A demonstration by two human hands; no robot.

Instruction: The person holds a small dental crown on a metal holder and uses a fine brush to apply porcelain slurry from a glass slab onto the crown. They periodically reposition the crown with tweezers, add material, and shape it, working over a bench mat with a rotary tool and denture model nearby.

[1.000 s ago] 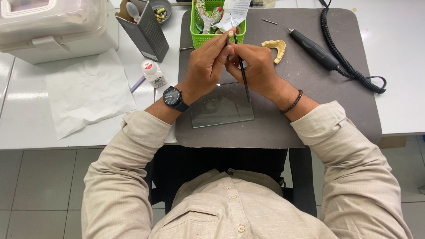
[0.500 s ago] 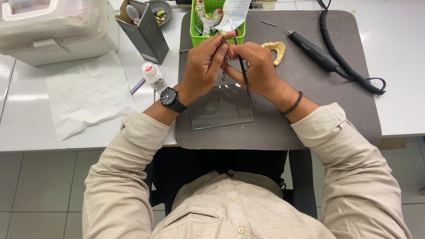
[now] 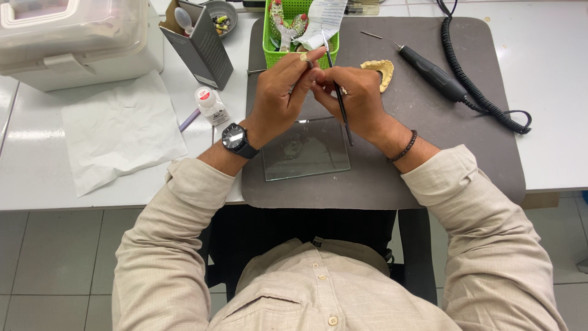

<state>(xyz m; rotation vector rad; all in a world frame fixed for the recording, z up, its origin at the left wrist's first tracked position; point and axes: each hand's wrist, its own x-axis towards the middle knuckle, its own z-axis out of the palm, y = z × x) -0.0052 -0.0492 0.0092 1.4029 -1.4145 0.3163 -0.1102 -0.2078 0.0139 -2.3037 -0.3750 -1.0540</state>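
Right hand [image 3: 355, 98] grips a thin tool [image 3: 338, 92], left hand [image 3: 283, 92] pinches something tiny, both over the glass slab [image 3: 306, 153].

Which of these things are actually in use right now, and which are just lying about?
In use:
- left hand, pinching something too small to tell
- right hand, holding a thin tool
- glass slab beneath the hands

Lying about:
- handpiece with coiled cord
- jaw cast
- green basket
- small bottle
- paper
- plastic box
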